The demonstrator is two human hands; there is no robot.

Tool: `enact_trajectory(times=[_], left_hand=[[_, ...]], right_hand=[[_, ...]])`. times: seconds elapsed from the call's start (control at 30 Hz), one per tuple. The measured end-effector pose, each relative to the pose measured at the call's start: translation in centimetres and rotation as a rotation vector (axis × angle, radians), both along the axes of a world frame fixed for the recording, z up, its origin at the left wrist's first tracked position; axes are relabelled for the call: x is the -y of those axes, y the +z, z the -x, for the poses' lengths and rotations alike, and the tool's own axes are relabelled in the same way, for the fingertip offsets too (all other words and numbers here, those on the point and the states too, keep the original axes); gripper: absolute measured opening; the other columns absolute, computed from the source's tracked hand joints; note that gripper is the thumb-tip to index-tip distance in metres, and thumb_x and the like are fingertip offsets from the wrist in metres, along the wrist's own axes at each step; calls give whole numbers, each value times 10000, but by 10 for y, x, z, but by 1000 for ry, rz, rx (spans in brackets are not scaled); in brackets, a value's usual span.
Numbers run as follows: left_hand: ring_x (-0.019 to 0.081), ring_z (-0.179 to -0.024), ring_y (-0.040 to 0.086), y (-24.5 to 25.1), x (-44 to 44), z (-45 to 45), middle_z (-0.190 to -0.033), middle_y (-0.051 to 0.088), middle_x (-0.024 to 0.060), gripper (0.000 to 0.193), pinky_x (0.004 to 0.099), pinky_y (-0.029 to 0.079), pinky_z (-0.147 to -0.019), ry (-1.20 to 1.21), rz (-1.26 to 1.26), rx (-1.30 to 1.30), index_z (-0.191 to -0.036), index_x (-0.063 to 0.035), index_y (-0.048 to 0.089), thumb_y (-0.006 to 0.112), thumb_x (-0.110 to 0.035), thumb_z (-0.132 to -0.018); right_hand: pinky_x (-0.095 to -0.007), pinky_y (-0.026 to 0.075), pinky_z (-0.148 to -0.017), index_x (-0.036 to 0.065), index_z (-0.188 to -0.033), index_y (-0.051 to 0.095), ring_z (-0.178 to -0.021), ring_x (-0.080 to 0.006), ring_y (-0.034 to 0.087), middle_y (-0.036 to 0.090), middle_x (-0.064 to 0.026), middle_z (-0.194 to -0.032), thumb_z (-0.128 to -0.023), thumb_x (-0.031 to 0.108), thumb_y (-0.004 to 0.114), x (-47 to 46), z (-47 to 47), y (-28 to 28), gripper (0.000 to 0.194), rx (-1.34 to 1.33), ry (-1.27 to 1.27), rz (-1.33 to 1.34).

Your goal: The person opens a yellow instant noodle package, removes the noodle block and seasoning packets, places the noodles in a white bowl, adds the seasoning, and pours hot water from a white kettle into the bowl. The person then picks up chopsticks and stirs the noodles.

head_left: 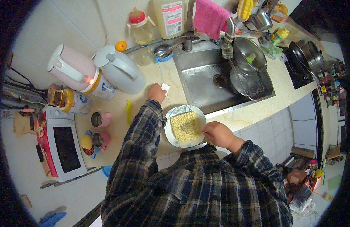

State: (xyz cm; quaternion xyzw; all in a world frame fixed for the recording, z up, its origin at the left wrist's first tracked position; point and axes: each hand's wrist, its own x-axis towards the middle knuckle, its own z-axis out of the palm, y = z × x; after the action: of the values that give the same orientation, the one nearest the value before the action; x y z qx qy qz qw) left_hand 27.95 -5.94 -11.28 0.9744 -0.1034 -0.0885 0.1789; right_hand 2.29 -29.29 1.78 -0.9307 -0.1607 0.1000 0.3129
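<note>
A square block of dry instant noodles point(186, 126) lies in a white patterned bowl point(169, 136) at the counter's front edge, with some darker seasoning on its middle. My right hand point(220, 135) is at the bowl's right rim, fingertips pinched together; whether something small is between them I cannot tell. Beyond the bowl, my left hand point(157, 93) grips a small white sachet point(165, 88) over the counter, left of the sink. A yellow-green peeler or knife-like tool point(128, 112) lies on the counter left of my left forearm.
The steel sink point(203, 93) holds a large pan point(250, 54) and a strainer or lid. A grey jug point(121, 69), pink kettle point(74, 68) and pink mugs point(97, 119) stand left, near a microwave point(65, 147). Behind are a bottle point(141, 28) and an orange fruit point(121, 46).
</note>
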Motion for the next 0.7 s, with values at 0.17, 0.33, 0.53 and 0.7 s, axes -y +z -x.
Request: enact_trajectory(times=[0.17, 0.33, 0.53, 0.7], left_hand=[[381, -855, 628, 1, 5, -3, -899, 660, 205, 298, 476, 487, -752, -83, -43, -11, -845, -13, 663, 715, -295, -763], [362, -796, 630, 34, -25, 8, -823, 660, 189, 281, 456, 473, -684, -49, 153, 1, -832, -40, 697, 661, -319, -824], [182, -652, 617, 85, -64, 100, -743, 675, 122, 194, 335, 468, -613, 218, 607, -87, -833, -33, 695, 708, -227, -821], [91, -644, 525, 122, -67, 183, -697, 627, 26, 166, 284, 438, -602, 219, 608, -194, -818, -5, 656, 666, -164, -862]], right_hand=[[-415, 495, -788, 60, -917, 665, -869, -326, 610, 653, -118, -896, -786, 120, 644, 9, 9, 2, 146, 11, -32, 12], [-411, 503, -748, 54, -927, 670, -824, -328, 616, 655, -128, -868, -785, 124, 652, 13, 7, 7, 160, 60, -44, 4], [-429, 499, -720, 70, -955, 663, -806, -345, 612, 645, -151, -872, -794, 133, 642, -7, -17, 12, 175, 27, 53, 28], [-434, 509, -724, 93, -1035, 655, -817, -370, 622, 650, -173, -888, -822, 135, 624, -48, -43, 28, 220, 37, -12, -219]])
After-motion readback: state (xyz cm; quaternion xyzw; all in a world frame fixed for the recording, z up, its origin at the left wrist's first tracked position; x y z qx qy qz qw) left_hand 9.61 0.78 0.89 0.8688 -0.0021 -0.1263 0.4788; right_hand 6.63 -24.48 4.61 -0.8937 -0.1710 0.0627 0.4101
